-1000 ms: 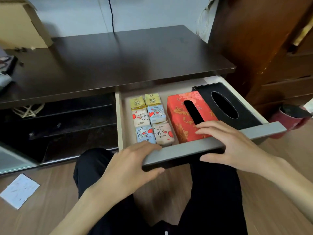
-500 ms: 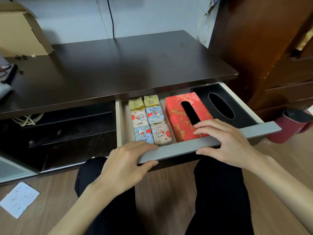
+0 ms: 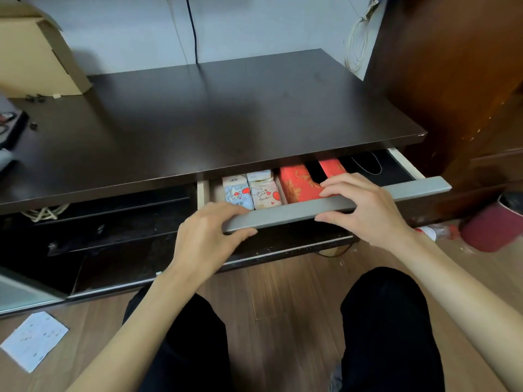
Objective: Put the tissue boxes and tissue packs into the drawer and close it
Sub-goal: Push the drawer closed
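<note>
drawer (image 3: 407, 168): pale sides, grey front bar, mostly under the dark desk top (image 3: 226, 117), only a narrow strip of the inside shows
grey front bar (image 3: 396, 190): flat, matte, runs the full width of the drawer, tilted in view
left hand (image 3: 209, 236): grips the left end of the bar, fingers over the top edge, thumb under it
right hand (image 3: 365, 210): grips the bar near its middle, fingers curled over the top, thumb on the front face
tissue packs (image 3: 252, 192): left part of the drawer, side by side, pale wrappers with cartoon figures and red hearts, further packs behind half hidden by the desk top
red tissue box (image 3: 300, 182): middle of the drawer, just right of the packs, gold pattern, dark slot on top
black tissue box (image 3: 368, 165): right end, beside the red one, oval opening barely visible
floor (image 3: 283, 292): wood, a paper sheet (image 3: 34, 340) lies at left
</note>
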Demonstrator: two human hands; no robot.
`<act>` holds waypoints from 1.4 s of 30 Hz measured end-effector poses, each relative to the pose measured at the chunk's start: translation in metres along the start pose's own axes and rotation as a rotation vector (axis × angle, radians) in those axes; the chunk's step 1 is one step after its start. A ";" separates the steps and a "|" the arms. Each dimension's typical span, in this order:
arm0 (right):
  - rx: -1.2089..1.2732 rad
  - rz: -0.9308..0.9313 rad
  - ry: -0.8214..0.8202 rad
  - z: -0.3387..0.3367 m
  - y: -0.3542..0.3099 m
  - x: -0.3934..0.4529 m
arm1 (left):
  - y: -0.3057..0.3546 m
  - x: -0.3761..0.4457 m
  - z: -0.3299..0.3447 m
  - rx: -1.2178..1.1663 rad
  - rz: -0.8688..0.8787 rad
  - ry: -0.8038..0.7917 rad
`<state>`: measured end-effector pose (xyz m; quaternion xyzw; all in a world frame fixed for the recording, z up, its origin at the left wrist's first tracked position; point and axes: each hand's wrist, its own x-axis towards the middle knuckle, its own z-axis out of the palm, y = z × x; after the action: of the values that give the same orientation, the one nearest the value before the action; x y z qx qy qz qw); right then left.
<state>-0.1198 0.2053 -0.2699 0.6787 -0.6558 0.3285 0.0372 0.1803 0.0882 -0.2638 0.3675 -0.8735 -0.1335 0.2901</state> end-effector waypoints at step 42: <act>0.153 0.788 0.138 0.070 0.081 0.042 | -0.082 0.076 0.070 -0.453 -0.927 0.336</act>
<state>-0.1697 0.1243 -0.3349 0.3526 -0.8353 0.4102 -0.0985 0.1414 -0.0222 -0.3246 0.6588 -0.5110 -0.3717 0.4082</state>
